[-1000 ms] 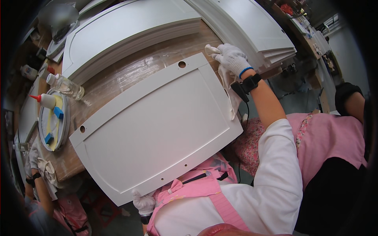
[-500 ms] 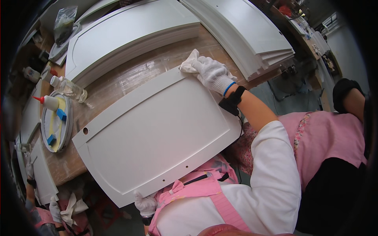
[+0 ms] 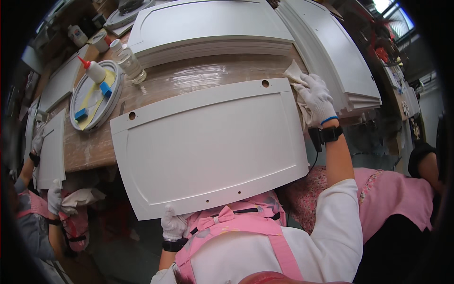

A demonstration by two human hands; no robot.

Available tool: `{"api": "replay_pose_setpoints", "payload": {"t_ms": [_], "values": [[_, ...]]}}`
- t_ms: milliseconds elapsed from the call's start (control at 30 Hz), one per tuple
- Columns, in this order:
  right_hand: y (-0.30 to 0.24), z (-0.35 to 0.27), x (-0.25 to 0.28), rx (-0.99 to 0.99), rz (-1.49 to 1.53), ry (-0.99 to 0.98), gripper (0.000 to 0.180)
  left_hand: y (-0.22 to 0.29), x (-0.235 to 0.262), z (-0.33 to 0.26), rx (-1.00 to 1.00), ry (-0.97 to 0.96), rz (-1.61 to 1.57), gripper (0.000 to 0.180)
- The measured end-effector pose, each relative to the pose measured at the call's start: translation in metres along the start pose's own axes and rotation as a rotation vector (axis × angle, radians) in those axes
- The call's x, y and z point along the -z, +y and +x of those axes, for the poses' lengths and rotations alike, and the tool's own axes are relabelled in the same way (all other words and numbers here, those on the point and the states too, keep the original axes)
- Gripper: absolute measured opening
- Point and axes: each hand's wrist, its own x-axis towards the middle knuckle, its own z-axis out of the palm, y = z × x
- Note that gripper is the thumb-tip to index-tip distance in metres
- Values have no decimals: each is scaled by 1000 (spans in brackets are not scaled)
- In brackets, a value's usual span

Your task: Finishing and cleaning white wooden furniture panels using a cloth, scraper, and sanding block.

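Note:
A white cabinet door panel (image 3: 213, 146) with a recessed middle lies tilted in front of me, its far part over the table edge. My left hand (image 3: 173, 224), in a white knit glove, is closed on the panel's near edge, left of the middle; the fingers beneath are hidden. At the panel's right edge my gloved right hand (image 3: 316, 97) presses a cream cloth (image 3: 294, 72), part of which hangs down beside the edge. Two round holes show along the panel's far rail and two small ones along its near rail.
Stacked white panels stand at the back (image 3: 213, 21) and right (image 3: 347, 52). Left on the table (image 3: 90, 146) are a clear bottle (image 3: 130, 64), a red-tipped squeeze bottle (image 3: 95, 72) and a round lid (image 3: 111, 106) with blue blocks. Co-workers are at left (image 3: 54, 201) and right (image 3: 397, 191).
My right hand and the cloth have moved from the panel's far right corner onto its right edge, uncovering a round hole. The view has turned; my left hand keeps its hold.

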Motion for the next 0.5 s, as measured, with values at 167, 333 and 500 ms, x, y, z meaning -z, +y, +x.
{"api": "replay_pose_setpoints", "payload": {"t_ms": [167,333,500], "values": [[-14,-47,-42,160,176,6,55,4,5,8,48,-130,35,64],[-109,-100,-68,337,36,-197,64,5,-6,0,18,-123,29,61],[-146,-115,-20,174,1748,-1108,70,1,6,-5,34,-174,23,64]]}}
